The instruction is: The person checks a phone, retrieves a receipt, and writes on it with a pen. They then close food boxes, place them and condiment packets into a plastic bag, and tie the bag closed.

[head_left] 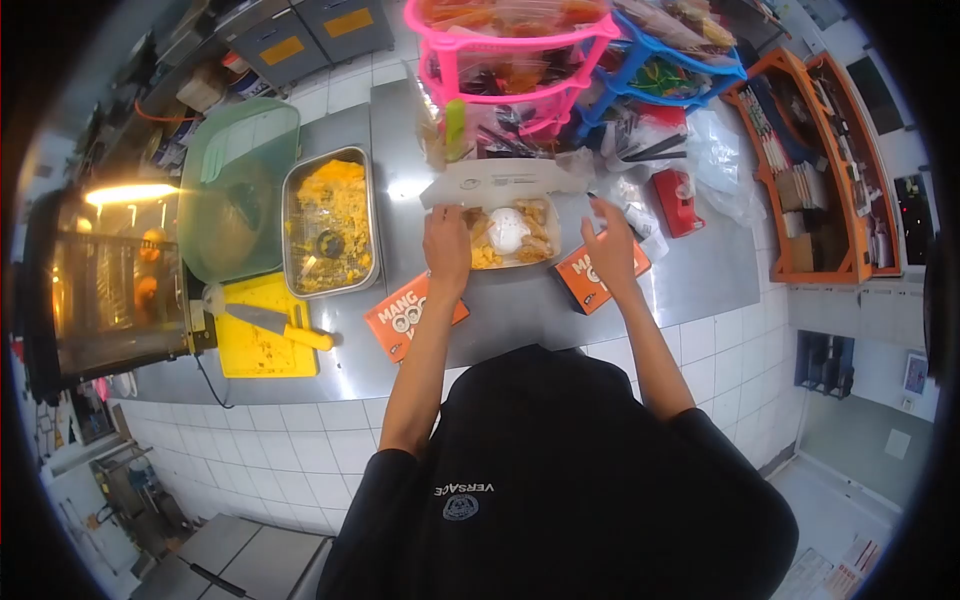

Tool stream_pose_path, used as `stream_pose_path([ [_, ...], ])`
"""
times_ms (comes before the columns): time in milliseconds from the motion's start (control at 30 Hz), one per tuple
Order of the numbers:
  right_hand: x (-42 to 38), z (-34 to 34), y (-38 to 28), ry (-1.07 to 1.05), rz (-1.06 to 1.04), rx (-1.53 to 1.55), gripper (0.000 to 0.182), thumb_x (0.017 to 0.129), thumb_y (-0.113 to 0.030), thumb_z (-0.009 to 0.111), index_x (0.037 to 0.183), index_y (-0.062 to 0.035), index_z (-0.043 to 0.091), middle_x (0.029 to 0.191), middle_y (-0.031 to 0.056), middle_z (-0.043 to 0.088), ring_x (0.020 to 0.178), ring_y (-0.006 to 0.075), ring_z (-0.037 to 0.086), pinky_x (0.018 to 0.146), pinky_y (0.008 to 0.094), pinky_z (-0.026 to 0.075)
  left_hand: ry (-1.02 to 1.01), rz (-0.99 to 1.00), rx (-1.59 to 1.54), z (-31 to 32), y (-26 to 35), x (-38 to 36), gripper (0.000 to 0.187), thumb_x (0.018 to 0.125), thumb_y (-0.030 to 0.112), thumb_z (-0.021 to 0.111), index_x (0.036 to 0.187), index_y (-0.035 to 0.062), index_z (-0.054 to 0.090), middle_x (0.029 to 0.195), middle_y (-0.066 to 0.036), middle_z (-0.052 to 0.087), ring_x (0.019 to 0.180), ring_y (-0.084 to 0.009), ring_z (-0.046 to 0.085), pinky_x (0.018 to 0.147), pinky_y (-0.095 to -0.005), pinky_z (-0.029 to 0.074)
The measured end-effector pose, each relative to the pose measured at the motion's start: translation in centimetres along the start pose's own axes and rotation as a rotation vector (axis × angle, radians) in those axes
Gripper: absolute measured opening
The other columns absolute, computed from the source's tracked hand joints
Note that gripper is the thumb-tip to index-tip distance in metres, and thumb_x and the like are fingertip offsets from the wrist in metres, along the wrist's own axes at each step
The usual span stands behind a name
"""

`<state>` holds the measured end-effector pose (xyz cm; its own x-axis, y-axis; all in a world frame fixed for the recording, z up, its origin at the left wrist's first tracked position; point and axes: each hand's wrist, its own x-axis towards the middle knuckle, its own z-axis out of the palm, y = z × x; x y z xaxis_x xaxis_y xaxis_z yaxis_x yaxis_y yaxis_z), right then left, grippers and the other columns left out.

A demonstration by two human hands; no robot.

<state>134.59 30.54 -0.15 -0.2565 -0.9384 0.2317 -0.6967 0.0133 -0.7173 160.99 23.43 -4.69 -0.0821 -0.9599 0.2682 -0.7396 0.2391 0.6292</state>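
Observation:
An open paper takeaway box sits on the steel counter, its lid flap raised at the back. Inside lie a white mound of rice and yellow-brown food pieces. At the box's left side, my left hand has its fingers together and curled against the edge. My right hand is to the right of that box, fingers apart and holding nothing, over a closed orange box. Another closed orange box rests below my left wrist.
Left of me stand a metal tray of yellow food, a green-tinted bin, and a yellow cutting board with a knife. Behind are pink and blue racks. A red object lies at right.

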Motion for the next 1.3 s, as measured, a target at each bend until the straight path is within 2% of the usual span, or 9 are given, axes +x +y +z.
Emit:
stream_pose_path([
  [233,8.2,2.6,-3.0,-0.123,-0.345,-0.016,0.047,0.088,-0.007,0.064,0.135,-0.0089,0.059,0.122,0.0151,0.061,0.115,0.0332,0.058,0.097,0.039,0.047,-0.395,0.135,0.426,2.0,1.5,-0.5,0.024,0.081,0.006,0.064,0.104,0.0053,0.07,0.11,-0.012,0.067,0.098,-0.0295,0.059,0.089,-0.0431,0.046],
  [433,2.8,0.6,0.7,-0.623,-0.444,-0.072,0.044,0.085,0.001,0.058,0.124,-0.0151,0.07,0.118,0.0137,0.057,0.115,0.0312,0.054,0.099,0.0392,0.044,0.036,0.021,0.107,-5.8,7.6,-3.5,0.037,0.086,0.015,0.063,0.121,0.002,0.064,0.128,-0.018,0.061,0.115,-0.0326,0.057,0.103,-0.0491,0.04],
  [633,-0.1,0.4,0.6,-0.67,-0.442,-0.25,0.038,0.086,-0.01,0.062,0.124,-0.0116,0.068,0.126,0.0151,0.054,0.122,0.0335,0.049,0.103,0.0418,0.042,-0.077,-0.1,0.402,4.1,2.0,-3.4,0.072,0.099,0.045,0.057,0.146,-0.0063,0.037,0.156,-0.031,0.03,0.141,-0.0442,0.036,0.115,-0.0516,0.03],
  [833,-2.1,6.8,3.3,-0.354,-0.05,-0.097,0.062,0.097,-0.02,0.055,0.153,-0.0045,0.031,0.153,0.0291,0.031,0.13,0.0492,0.045,0.102,0.0507,0.043,-0.051,-0.178,0.239,4.3,-0.4,-5.2,0.086,0.099,0.049,0.056,0.147,-0.0156,0.028,0.153,-0.036,0.03,0.142,-0.0463,0.033,0.116,-0.0494,0.031],
  [933,-1.3,10.5,3.4,-0.248,-0.067,0.005,0.069,0.1,-0.023,0.052,0.156,-0.0026,0.017,0.149,0.0335,0.038,0.129,0.0518,0.047,0.101,0.052,0.044,-0.099,-0.348,0.005,4.8,-1.5,-4.3,0.084,0.099,0.048,0.057,0.147,-0.0148,0.027,0.149,-0.036,0.037,0.137,-0.0459,0.041,0.114,-0.048,0.034],
  [1033,1.9,11.9,2.8,-0.404,0.296,0.246,0.061,0.1,-0.024,0.053,0.151,0.0004,0.031,0.127,0.0302,0.061,0.117,0.0453,0.06,0.096,0.0476,0.047,-0.052,-0.363,-0.108,5.3,-4.0,-2.9,0.08,0.1,0.043,0.058,0.147,-0.0138,0.028,0.141,-0.031,0.05,0.127,-0.0395,0.053,0.109,-0.0433,0.039],
  [1133,3.9,11.9,4.9,-0.429,0.149,0.467,0.05,0.099,-0.03,0.055,0.136,0.004,0.053,0.104,0.0221,0.072,0.099,0.0317,0.069,0.089,0.0399,0.05,-0.336,-0.487,-0.731,0.2,-2.4,-0.7,0.074,0.099,0.043,0.059,0.144,-0.0122,0.037,0.132,-0.024,0.059,0.12,-0.0308,0.058,0.104,-0.0383,0.042],
  [1233,5.6,8.6,3.8,-0.59,0.393,0.483,0.04,0.099,-0.031,0.057,0.114,0.0041,0.069,0.101,0.0073,0.07,0.09,0.0117,0.063,0.079,0.0305,0.051,-0.487,-0.6,-0.554,-5.2,1.0,0.6,0.07,0.098,0.043,0.06,0.141,-0.0109,0.046,0.128,-0.019,0.063,0.118,-0.0242,0.058,0.102,-0.0344,0.042],
  [1300,6.7,7.4,3.1,-0.63,0.52,0.437,0.042,0.099,-0.035,0.058,0.111,0.0036,0.07,0.098,0.0056,0.069,0.089,0.0103,0.062,0.077,0.0294,0.051,-0.524,-0.742,-0.54,-5.5,0.1,1.4,0.067,0.098,0.042,0.06,0.138,-0.0105,0.051,0.127,-0.018,0.064,0.119,-0.0239,0.058,0.102,-0.0335,0.042],
])
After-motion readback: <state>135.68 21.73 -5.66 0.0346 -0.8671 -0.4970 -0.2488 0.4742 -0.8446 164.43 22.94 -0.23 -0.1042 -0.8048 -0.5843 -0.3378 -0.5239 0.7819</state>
